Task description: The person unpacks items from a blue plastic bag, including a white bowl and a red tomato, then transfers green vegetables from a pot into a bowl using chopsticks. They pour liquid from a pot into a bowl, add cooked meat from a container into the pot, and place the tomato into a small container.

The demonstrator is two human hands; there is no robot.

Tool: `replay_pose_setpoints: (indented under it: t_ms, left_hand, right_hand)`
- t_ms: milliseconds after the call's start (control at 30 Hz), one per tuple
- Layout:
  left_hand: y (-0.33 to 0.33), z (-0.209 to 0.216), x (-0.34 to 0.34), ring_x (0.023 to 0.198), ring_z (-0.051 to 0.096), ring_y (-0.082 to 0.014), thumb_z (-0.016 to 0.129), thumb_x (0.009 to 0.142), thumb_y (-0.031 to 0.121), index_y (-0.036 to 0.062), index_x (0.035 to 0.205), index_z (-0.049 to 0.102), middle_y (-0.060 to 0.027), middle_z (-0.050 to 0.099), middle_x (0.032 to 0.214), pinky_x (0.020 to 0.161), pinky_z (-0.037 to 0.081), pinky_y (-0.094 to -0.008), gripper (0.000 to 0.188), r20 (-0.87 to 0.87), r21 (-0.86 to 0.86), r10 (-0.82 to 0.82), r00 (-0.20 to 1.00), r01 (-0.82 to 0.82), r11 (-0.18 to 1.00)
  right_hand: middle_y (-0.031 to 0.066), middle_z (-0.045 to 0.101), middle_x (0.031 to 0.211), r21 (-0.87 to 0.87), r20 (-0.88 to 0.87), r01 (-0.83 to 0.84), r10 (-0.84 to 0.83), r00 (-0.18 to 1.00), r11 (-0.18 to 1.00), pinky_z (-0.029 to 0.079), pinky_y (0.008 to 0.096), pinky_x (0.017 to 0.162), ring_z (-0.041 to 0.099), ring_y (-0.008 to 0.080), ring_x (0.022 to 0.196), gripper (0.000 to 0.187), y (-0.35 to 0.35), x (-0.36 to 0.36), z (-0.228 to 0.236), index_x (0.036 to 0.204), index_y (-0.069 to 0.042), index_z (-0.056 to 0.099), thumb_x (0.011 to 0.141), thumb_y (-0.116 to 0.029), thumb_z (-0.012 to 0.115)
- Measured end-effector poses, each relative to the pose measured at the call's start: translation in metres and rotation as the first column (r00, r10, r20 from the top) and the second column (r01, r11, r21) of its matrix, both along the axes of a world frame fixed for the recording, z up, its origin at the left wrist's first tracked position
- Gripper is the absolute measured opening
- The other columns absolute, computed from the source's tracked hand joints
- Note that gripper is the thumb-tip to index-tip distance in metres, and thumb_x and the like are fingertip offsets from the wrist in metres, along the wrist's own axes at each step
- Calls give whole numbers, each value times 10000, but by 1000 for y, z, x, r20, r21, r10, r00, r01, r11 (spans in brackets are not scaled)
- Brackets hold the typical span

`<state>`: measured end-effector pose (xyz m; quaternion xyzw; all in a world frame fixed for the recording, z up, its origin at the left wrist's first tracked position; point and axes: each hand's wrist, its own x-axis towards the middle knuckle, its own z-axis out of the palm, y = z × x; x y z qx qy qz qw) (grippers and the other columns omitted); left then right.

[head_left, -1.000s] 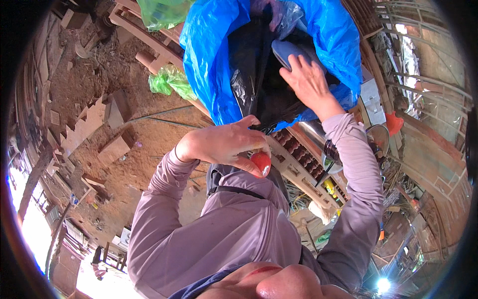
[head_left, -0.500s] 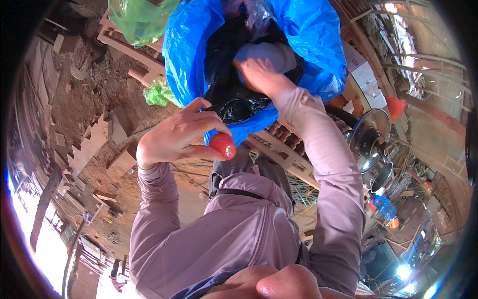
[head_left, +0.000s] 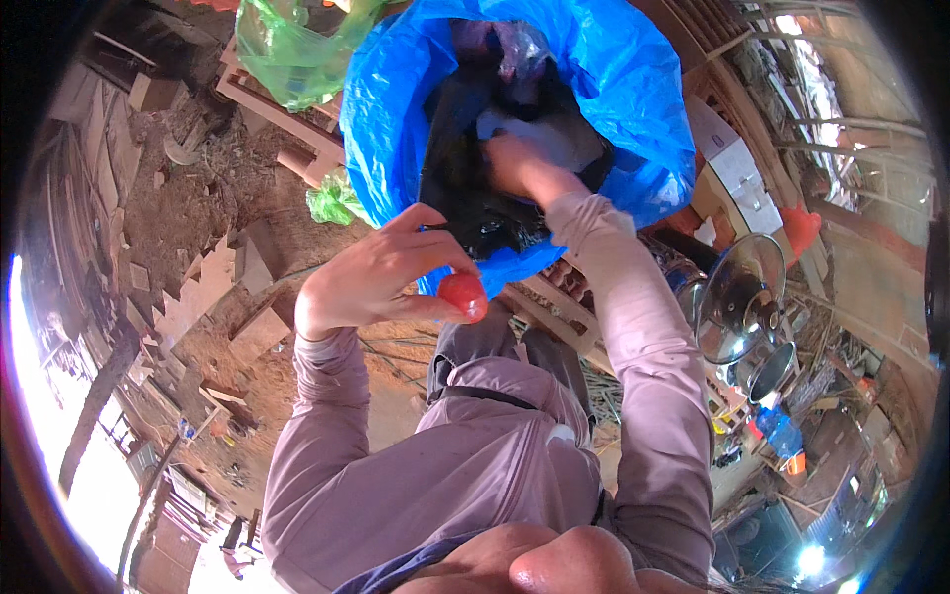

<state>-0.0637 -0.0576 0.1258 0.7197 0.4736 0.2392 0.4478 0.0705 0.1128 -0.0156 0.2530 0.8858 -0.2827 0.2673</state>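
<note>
Two-handed, worked over a wide, crinkled blue plastic bag [head_left: 633, 89], open at the upper centre of the frame. Reached down into it with the bare right hand [head_left: 515, 166], blurred and part-hidden against a smooth blue-grey thing [head_left: 569, 139]; could not tell how far open the fingers were, or whether gripping or merely touching. Held a glossy, rounded red thing [head_left: 461, 297] in the bare left hand [head_left: 381, 282] near the frame's centre, pinched between thumb and curled fingers, with one finger pointed toward the bag's near rim. Apparently was busy handling the bag's contents; seemingly called for a sure grasp inside and a steady left pinch, clear of the folds. Found loose black plastic [head_left: 447, 173] lining the bag, with a crumpled, purplish translucent wrap [head_left: 520, 59] at the far side. Noticed a thin green plastic bag [head_left: 297, 54] at upper left, contents unclear.
</note>
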Motion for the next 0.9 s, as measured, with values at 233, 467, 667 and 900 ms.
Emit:
replay_pose_setpoints:
  t_ms: [233,467,667,900]
  left_hand:
    - [9,-9,21,982,493,-297,737,714,319,70,1024,621,-42,627,984,901,391,-399,414,89,30,-3,996,0,1000]
    - [9,-20,37,982,488,-284,756,688,337,109,989,640,-31,627,954,860,423,-362,396,80,0,28,996,-28,1000]
    - [6,-19,33,1020,475,-283,761,684,335,111,1003,642,-27,626,951,863,418,-375,407,62,24,68,996,-70,997]
    - [0,-20,2,1059,487,-259,788,667,275,78,1028,634,-34,619,982,927,380,-397,439,126,62,312,942,-322,945]
  right_hand:
    - [284,295,1393,272,-611,474,-231,758,837,304,437,1065,311,438,1278,711,123,15,9,1384,0,252,773,-86,604]
    - [206,634,1023,294,-474,544,-374,797,786,469,400,855,593,336,1002,333,175,30,33,1042,-21,633,792,-238,659]
    - [217,646,848,164,-572,574,-396,718,803,484,433,734,628,354,819,257,142,21,13,864,-14,658,819,-266,631]
    - [150,612,1075,181,-595,33,83,799,983,434,426,907,551,338,1046,413,28,-36,23,1182,-128,578,868,-395,545]
